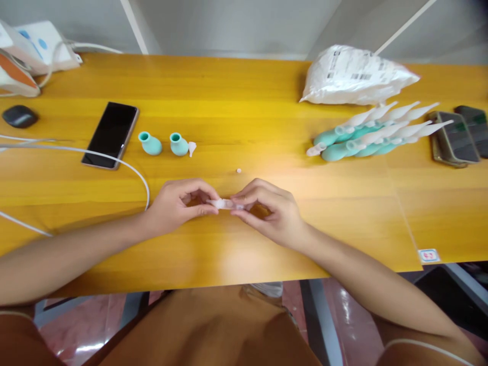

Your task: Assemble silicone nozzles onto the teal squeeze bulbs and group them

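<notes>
My left hand and my right hand meet above the front of the table, each closed in a pinch. Between them runs a small translucent plastic tube piece, its left end whitish and its right end clearer. Fingers hide both ends, so I cannot tell whether it is one part or two joined. Just beyond lies a tiny pale plug-like bit. Farther left are two teal squeeze bulbs, one on its own and another touching a small white funnel-shaped piece.
On the right lie several teal bulbs fitted with long translucent nozzles, beside a short pale tube. Behind them rests a white plastic package. A phone, a white cable and a black mouse occupy the left.
</notes>
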`<action>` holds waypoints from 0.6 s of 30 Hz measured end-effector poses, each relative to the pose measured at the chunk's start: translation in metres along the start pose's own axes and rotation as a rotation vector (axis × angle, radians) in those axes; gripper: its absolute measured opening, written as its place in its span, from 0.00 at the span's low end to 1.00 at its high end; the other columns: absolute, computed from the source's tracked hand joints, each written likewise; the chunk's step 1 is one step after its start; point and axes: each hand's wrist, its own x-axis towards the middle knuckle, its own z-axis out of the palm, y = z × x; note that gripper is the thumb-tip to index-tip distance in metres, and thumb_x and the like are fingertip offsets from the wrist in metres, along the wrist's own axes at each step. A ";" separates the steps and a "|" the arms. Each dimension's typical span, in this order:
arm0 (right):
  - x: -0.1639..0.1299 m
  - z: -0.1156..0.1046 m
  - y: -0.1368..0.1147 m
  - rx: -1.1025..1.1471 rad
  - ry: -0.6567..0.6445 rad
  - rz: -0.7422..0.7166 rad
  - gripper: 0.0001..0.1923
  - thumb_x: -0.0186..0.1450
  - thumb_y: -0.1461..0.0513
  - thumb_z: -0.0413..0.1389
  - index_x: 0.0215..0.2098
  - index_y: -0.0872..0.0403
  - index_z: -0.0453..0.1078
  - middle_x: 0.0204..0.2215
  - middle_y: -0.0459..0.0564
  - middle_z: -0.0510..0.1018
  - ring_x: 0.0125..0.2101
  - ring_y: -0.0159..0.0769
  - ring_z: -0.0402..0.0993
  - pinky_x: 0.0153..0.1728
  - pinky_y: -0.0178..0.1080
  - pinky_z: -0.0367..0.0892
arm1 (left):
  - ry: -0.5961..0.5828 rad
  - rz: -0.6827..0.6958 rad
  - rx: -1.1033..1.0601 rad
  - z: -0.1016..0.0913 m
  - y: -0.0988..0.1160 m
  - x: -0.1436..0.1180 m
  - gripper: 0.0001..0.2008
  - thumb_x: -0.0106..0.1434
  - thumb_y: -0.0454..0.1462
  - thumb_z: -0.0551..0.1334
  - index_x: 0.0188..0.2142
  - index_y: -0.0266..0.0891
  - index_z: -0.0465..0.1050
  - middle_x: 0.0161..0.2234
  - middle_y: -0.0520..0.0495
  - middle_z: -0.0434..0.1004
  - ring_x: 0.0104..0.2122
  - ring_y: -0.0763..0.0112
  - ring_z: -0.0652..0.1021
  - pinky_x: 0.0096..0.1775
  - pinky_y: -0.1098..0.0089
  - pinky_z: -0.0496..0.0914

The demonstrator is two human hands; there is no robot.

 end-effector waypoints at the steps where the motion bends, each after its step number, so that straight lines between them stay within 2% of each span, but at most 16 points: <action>1: 0.000 -0.001 0.000 -0.002 0.004 -0.007 0.06 0.74 0.62 0.70 0.48 0.48 0.79 0.43 0.52 0.87 0.42 0.39 0.87 0.40 0.42 0.84 | 0.011 -0.003 -0.001 0.000 0.001 0.000 0.13 0.68 0.46 0.79 0.44 0.41 0.84 0.38 0.48 0.89 0.36 0.68 0.86 0.39 0.71 0.82; 11: -0.002 -0.004 0.000 -0.051 -0.055 -0.141 0.09 0.76 0.66 0.67 0.52 0.47 0.80 0.45 0.52 0.87 0.46 0.40 0.89 0.45 0.43 0.87 | 0.016 0.004 0.046 0.003 0.007 -0.001 0.12 0.69 0.46 0.78 0.40 0.41 0.84 0.33 0.51 0.88 0.30 0.73 0.83 0.33 0.74 0.78; 18: -0.002 -0.004 0.000 -0.012 -0.063 -0.146 0.11 0.76 0.68 0.66 0.52 0.46 0.81 0.44 0.51 0.87 0.48 0.41 0.89 0.48 0.44 0.88 | -0.001 0.078 0.165 0.001 0.010 -0.001 0.11 0.72 0.45 0.76 0.41 0.42 0.84 0.34 0.51 0.87 0.31 0.72 0.84 0.35 0.74 0.78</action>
